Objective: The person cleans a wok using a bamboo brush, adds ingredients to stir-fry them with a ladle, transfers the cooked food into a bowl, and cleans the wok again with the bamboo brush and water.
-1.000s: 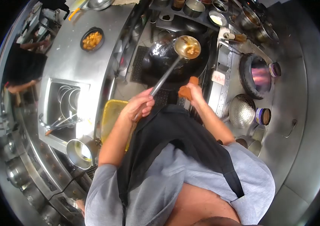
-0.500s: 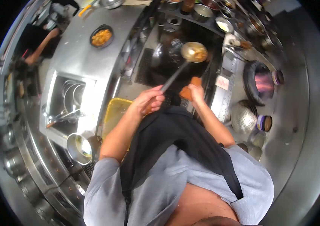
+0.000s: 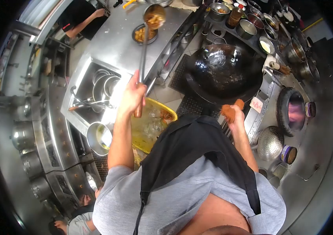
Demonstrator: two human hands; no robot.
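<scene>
My left hand (image 3: 134, 96) is closed around the wooden handle of a long ladle (image 3: 154, 16). Chunky golden-brown food lies in the ladle's bowl, which hangs just past a dark round bowl (image 3: 136, 36) of similar food and partly overlaps it from my view. My right hand (image 3: 237, 118) is closed on a folded orange-brown cloth (image 3: 228, 112) at the near rim of a large black wok (image 3: 223, 88). The wok's inside looks dark and shiny, with no food pieces showing.
A steel counter (image 3: 103, 43) has a sink (image 3: 83, 80) with strainers. Below stands a yellow-rimmed bin (image 3: 168, 109). On the right are a lit burner (image 3: 292, 111) and a perforated ladle (image 3: 270, 145). Seasoning pots (image 3: 247, 29) line the back; two other people (image 3: 82, 19) are nearby.
My left hand has swung the ladle of food leftward, from above the wok to the dark bowl on the counter. The view has turned left; my right hand keeps the cloth by the wok.
</scene>
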